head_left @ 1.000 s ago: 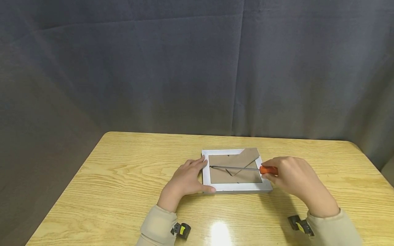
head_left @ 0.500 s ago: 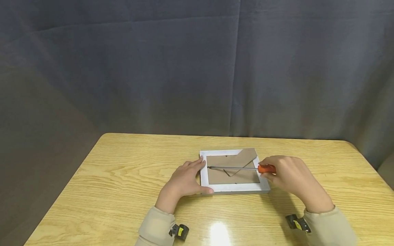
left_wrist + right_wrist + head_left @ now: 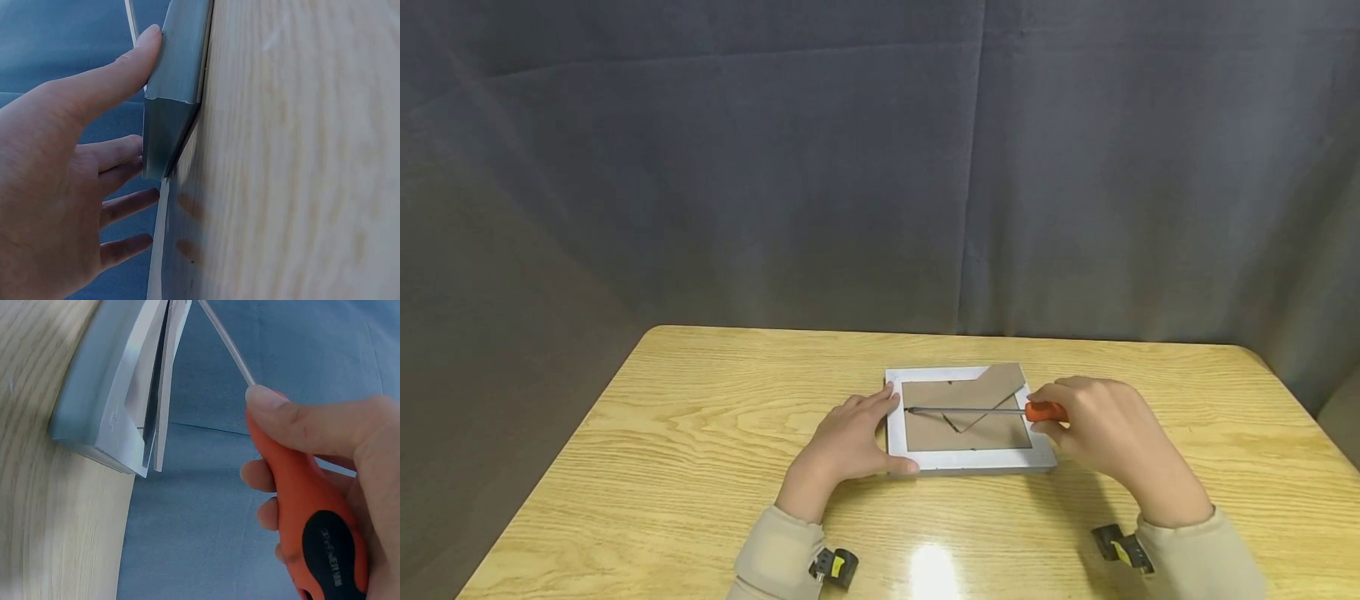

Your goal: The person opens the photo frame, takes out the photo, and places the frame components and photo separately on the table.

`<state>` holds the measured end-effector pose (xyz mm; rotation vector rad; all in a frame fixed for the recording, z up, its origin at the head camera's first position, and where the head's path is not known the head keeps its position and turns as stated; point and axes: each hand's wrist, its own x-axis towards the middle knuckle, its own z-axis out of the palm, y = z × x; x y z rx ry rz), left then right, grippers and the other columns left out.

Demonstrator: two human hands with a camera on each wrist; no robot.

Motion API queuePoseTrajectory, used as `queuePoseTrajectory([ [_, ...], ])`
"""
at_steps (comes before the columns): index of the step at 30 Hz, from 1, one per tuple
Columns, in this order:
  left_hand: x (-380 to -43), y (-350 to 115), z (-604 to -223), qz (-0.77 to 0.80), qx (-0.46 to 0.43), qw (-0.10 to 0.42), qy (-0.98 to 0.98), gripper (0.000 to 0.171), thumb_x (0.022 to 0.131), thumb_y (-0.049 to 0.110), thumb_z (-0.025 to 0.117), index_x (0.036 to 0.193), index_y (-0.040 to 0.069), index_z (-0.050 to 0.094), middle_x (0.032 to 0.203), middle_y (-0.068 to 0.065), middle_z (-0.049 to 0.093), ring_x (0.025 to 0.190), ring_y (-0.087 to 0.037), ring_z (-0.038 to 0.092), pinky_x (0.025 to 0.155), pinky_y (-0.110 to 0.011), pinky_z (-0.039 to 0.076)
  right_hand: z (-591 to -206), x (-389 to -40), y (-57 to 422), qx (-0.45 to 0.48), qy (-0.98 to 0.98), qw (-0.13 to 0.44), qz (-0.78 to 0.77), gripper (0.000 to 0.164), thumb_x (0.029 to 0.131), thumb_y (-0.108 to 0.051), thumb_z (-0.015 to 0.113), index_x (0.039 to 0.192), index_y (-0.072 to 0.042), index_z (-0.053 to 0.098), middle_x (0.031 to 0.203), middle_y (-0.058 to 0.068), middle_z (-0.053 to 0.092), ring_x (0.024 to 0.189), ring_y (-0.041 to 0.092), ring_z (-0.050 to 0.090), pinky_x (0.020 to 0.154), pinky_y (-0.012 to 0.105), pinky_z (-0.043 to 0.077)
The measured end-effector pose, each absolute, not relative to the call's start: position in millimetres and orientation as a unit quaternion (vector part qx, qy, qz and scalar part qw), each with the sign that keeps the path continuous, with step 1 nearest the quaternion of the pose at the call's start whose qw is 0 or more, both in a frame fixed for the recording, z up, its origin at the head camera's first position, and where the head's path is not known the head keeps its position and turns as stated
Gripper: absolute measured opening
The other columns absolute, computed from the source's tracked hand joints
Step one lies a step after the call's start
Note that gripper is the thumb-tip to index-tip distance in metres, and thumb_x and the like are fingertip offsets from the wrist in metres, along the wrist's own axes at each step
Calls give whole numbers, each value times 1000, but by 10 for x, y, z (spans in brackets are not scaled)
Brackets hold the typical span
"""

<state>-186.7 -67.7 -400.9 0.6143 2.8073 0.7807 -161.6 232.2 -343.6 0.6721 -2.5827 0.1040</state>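
Observation:
A white picture frame (image 3: 895, 433) lies face down on the table, its brown backing board (image 3: 925, 435) and slanted stand flap (image 3: 1000, 383) facing up. My right hand (image 3: 1097, 421) grips the orange handle of a screwdriver (image 3: 312, 506), with the thumb along its front end. The thin metal shaft reaches left across the backing, its tip at the left inner edge by a small dark tab. My left hand (image 3: 850, 442) rests spread at the frame's left side, thumb on the near left corner and index finger on the left border. Its remaining fingers stand apart in the left wrist view.
The wooden table (image 3: 715, 450) has a light grain, and a dark grey curtain (image 3: 820, 192) hangs behind it. Small black and yellow camera mounts (image 3: 835, 567) sit at both sleeves. The raised stand flap overhangs the frame's far right corner.
Both hands, the frame and the screwdriver shift slightly left in view together with the table. The screwdriver tip stays at the same inner edge, and both hands keep their hold.

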Motion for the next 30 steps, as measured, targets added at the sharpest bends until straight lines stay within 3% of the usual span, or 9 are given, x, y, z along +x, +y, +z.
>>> queuePoseTrajectory([
  [11,-1874,-686,-4019,263,201,79,940,100,62,61,73,145,16,39,157,-2,30,137,-30,32,111,-57,29,-3409,-1615,2303,220,-957,181,55,21,62,-26,81,81,-20,74,72,-5,74,56,9,56,49,36,50],
  [22,-1880,-668,-4017,260,198,79,942,101,61,60,74,145,15,39,157,-2,31,136,-29,33,112,-55,30,-3473,-1729,2302,244,-949,193,55,17,62,-15,77,67,-26,65,57,-12,61,48,4,42,42,26,38],
  [30,-1877,-664,-4014,266,197,83,940,101,61,59,74,145,15,39,157,-3,30,135,-29,34,112,-55,30,-3220,-1842,2165,295,-933,208,4,20,59,-4,69,62,-22,62,55,-12,61,45,5,43,41,26,40],
])
